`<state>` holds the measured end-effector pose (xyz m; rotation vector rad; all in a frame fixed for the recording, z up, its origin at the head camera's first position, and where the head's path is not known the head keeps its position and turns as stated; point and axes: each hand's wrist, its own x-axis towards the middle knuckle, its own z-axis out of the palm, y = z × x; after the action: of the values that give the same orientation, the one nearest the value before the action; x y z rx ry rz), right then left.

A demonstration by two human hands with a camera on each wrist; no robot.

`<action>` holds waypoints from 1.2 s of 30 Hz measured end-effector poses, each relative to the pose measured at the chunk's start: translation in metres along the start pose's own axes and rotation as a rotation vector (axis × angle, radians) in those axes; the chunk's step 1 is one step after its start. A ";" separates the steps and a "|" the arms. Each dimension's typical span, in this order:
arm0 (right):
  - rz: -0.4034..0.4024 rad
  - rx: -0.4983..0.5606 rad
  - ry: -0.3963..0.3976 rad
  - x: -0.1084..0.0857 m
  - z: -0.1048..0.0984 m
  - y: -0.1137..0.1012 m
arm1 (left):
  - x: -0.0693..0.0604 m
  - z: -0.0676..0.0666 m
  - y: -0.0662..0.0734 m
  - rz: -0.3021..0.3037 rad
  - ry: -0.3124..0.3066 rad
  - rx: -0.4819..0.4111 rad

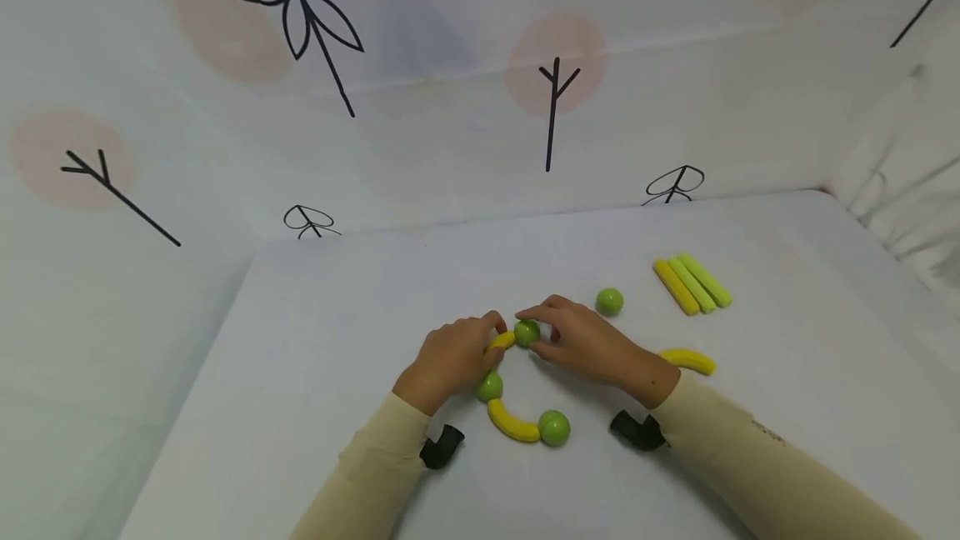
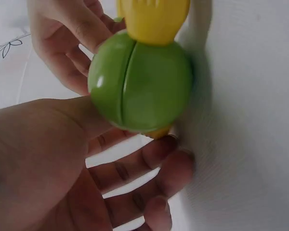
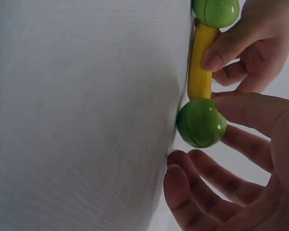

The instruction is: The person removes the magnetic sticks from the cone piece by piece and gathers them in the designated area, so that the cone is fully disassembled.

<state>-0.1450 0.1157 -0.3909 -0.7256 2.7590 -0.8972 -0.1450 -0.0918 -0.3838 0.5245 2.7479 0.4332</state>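
My left hand (image 1: 452, 358) pinches a yellow curved stick (image 3: 201, 60), its thumb lying along the near side. At that stick's far end, my right hand (image 1: 587, 346) holds a green ball (image 1: 527, 332) between thumb and fingers; ball and stick touch. Another green ball (image 2: 139, 84) joins the stick's other end, close to my left thumb. From there a second yellow curved stick (image 1: 513, 422) runs along the table to a third green ball (image 1: 554, 428). Together these pieces form an arc bulging left. My left fingertips are partly hidden in the head view.
Beyond my right hand lies a loose green ball (image 1: 610, 302). Two lime sticks and a yellow straight stick (image 1: 676, 287) lie side by side at the back right. A loose yellow curved stick (image 1: 688, 361) is partly covered by my right forearm. Printed cloth (image 1: 465, 148) hangs behind the white table.
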 end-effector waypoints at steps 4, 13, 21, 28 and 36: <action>-0.003 0.015 -0.013 -0.001 0.001 0.005 | 0.001 0.004 0.002 0.048 0.027 0.004; 0.012 0.044 -0.048 -0.003 0.001 0.011 | 0.001 0.005 0.004 0.055 0.039 -0.064; 0.008 0.048 -0.060 -0.004 0.000 0.013 | 0.003 0.007 0.004 0.055 0.020 -0.107; 0.015 0.052 -0.014 -0.005 0.000 0.014 | 0.002 0.006 0.005 0.051 -0.007 -0.133; -0.065 0.039 -0.021 -0.014 -0.023 0.006 | 0.002 0.006 0.004 0.056 -0.017 -0.136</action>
<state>-0.1416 0.1386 -0.3755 -0.8177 2.7057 -0.9479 -0.1433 -0.0861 -0.3880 0.5686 2.6692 0.6208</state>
